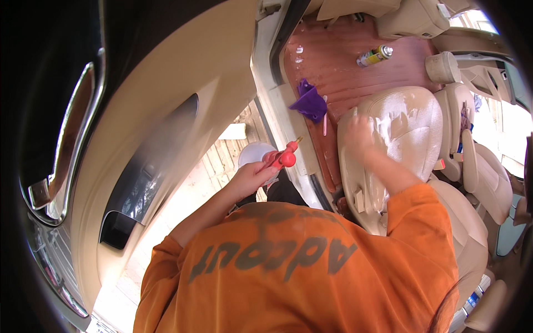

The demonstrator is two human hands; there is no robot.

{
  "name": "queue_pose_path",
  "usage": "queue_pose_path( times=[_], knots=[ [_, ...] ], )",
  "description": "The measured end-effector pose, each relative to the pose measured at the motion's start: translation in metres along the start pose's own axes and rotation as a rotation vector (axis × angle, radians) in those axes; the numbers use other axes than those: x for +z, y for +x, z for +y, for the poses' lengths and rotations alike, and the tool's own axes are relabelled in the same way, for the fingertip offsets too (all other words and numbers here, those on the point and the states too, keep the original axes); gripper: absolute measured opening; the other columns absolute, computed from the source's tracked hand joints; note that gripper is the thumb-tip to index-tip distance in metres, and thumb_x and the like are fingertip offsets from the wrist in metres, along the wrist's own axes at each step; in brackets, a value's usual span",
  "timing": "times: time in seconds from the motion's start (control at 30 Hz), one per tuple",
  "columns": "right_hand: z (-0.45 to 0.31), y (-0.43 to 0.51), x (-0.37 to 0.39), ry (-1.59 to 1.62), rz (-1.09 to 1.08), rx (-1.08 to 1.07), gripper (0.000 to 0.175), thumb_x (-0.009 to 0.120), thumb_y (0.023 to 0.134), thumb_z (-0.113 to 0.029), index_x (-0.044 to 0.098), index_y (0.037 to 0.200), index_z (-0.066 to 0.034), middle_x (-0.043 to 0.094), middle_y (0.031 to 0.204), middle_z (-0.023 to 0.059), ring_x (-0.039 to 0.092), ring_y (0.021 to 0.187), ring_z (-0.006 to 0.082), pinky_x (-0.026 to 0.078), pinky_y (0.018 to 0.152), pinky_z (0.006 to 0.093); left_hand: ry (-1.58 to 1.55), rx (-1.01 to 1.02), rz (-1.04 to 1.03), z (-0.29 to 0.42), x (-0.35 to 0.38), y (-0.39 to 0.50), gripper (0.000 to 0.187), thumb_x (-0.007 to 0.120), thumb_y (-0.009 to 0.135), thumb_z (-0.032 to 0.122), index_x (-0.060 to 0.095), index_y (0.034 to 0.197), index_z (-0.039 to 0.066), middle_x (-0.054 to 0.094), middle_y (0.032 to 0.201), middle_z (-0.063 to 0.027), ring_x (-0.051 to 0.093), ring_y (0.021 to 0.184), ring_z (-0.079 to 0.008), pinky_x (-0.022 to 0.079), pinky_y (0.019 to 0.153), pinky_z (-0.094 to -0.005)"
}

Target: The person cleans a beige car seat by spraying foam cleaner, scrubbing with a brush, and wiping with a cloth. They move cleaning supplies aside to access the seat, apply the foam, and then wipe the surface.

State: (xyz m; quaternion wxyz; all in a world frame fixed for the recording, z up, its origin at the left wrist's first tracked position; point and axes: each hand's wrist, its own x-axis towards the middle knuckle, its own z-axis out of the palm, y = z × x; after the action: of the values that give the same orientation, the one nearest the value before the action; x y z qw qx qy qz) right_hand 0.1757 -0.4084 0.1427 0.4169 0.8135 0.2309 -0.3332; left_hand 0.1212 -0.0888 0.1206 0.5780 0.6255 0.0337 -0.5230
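Note:
My left hand (pixel 250 179) is closed around a pump sprayer (pixel 286 159) with a red head, a brass nozzle and a translucent bottle. Its nozzle points toward the sill of the open vehicle door. My right hand (pixel 360 135) is blurred over the near left part of a beige car seat cushion (pixel 410 145). Whether it holds anything does not show. White foam (pixel 385 125) lies in streaks across the cushion. A crumpled purple cloth (pixel 310 104) rests on the edge of the reddish-brown floor (pixel 333 62), with a slim pale-handled tool (pixel 325 120) beside it.
A spray can (pixel 374 56) lies on its side on the vehicle floor. Farther right is an off-white bucket (pixel 442 67). More beige seats (pixel 491 179) stand to the right. The open door (pixel 166 137) curves along my left, and the metal door sill (pixel 287 137) runs between pavement and cabin.

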Motion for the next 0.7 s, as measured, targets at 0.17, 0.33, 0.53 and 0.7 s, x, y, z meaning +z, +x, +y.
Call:
queue_pose_path(
  times=[0.17, 0.33, 0.53, 0.7],
  knots=[
    [0.016, 0.016, -0.01, 0.204, 0.076, 0.115, 0.029, 0.051, 0.084, -0.022, 0.068, 0.106, -0.0141, 0.063, 0.107, 0.006, 0.048, 0.109, 0.0245, 0.033, 0.085, 0.0419, -0.031, -0.002, 0.006, -0.011, 0.001, -0.004, 0.039, 0.054, 0.089, 0.039, 0.061, 0.081, 0.002, 0.052, 0.066, 0.0015, 0.047, 0.059, -0.0074, 0.038, 0.053, -0.0232],
    [-0.008, 0.014, 0.043, 0.134, 0.234, 0.111, 0.027, 0.054, 0.08, -0.019, 0.068, 0.1, -0.0095, 0.056, 0.117, 0.0079, 0.045, 0.115, 0.025, 0.035, 0.085, 0.0383, -0.007, -0.024, 0.011, -0.022, 0.002, -0.008, 0.038, 0.055, 0.089, 0.038, 0.059, 0.078, 0.002, 0.05, 0.061, 0.0013, 0.044, 0.054, -0.0072, 0.035, 0.049, -0.0227],
    [-0.138, -0.179, 0.15, 0.268, -0.185, -0.084, 0.035, 0.052, 0.081, -0.018, 0.064, 0.111, -0.0038, 0.047, 0.129, 0.0071, 0.035, 0.124, 0.0299, 0.025, 0.104, 0.047, -0.06, 0.016, -0.046, -0.025, -0.009, -0.015, 0.036, 0.052, 0.091, 0.037, 0.051, 0.072, 0.007, 0.047, 0.061, 0.001, 0.042, 0.051, -0.0079, 0.033, 0.047, -0.0222],
    [-0.089, -0.155, 0.105, 0.352, 0.158, -0.014, 0.031, 0.051, 0.08, -0.016, 0.065, 0.106, -0.0064, 0.047, 0.128, 0.0053, 0.039, 0.118, 0.0275, 0.032, 0.096, 0.0417, 0.073, -0.019, -0.069, -0.025, -0.005, -0.017, 0.036, 0.052, 0.089, 0.038, 0.053, 0.074, 0.006, 0.047, 0.061, 0.0019, 0.041, 0.052, -0.0075, 0.032, 0.048, -0.0217]
  ],
)
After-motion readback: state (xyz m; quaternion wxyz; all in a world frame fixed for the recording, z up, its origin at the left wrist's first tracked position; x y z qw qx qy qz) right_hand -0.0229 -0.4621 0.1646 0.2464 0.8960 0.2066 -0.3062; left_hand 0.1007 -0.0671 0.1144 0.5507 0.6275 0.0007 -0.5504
